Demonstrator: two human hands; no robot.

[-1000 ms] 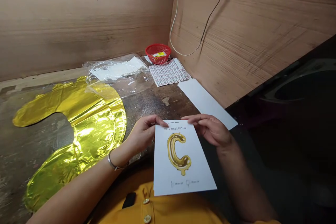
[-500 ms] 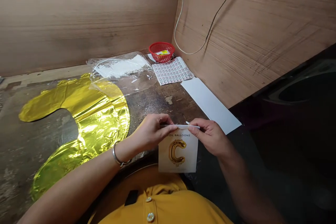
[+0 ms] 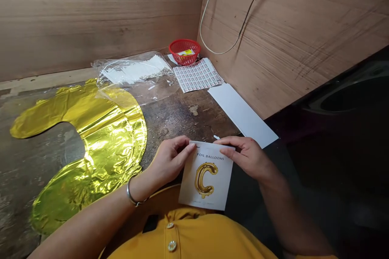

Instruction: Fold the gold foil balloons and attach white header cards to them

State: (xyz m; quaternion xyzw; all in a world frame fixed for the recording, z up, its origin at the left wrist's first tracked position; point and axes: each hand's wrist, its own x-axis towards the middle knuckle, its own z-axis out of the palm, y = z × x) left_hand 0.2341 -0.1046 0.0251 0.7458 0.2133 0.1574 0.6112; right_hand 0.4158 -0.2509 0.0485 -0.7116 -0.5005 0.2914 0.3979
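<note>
A white card [image 3: 209, 200] printed "FOIL BALLOONS" above a gold letter C hangs slightly tilted, gripped along its top edge.

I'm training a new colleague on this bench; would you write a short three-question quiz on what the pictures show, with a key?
1. Multiple choice: which letter is pictured on the white card held by the left hand and the right hand? A) A  B) C  C) S
2. True or false: the metal bangle is on the right wrist.
3. Fill in the blank: the plastic basket in the far corner of the bench is ____.

Key: 1) B; 2) false, it is on the left wrist; 3) red.
</note>
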